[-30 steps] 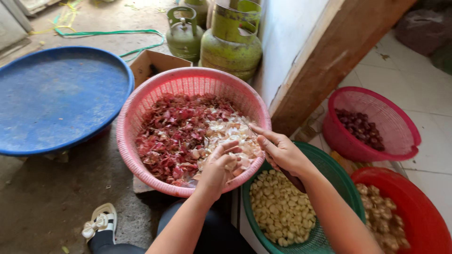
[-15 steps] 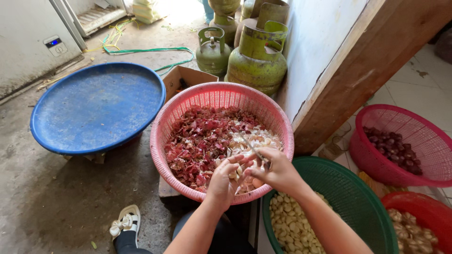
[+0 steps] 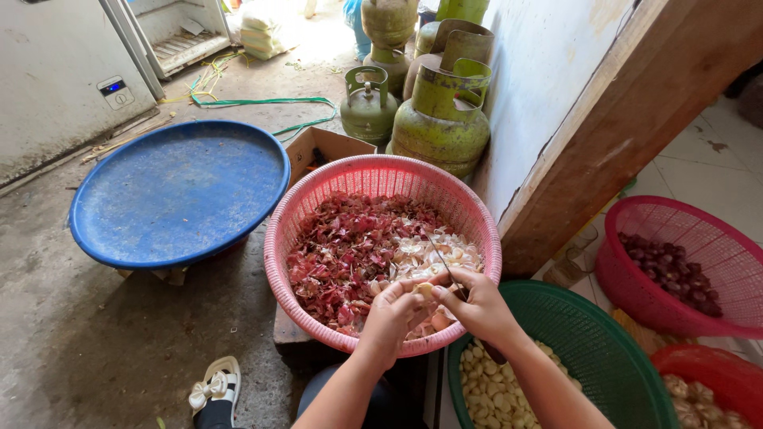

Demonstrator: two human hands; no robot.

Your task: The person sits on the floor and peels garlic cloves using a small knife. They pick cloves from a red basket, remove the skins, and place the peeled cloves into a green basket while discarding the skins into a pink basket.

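Both hands meet over the near rim of the pink basket [image 3: 381, 171] full of red and white peelings. Left hand [image 3: 391, 316] is pinched shut around a pale garlic clove [image 3: 426, 291], held right at its fingertips. Right hand [image 3: 475, 306] grips a thin knife [image 3: 442, 260], blade angling up and away, touching the clove from the right. Peeled cloves sit in the green basket [image 3: 604, 349] just below-right.
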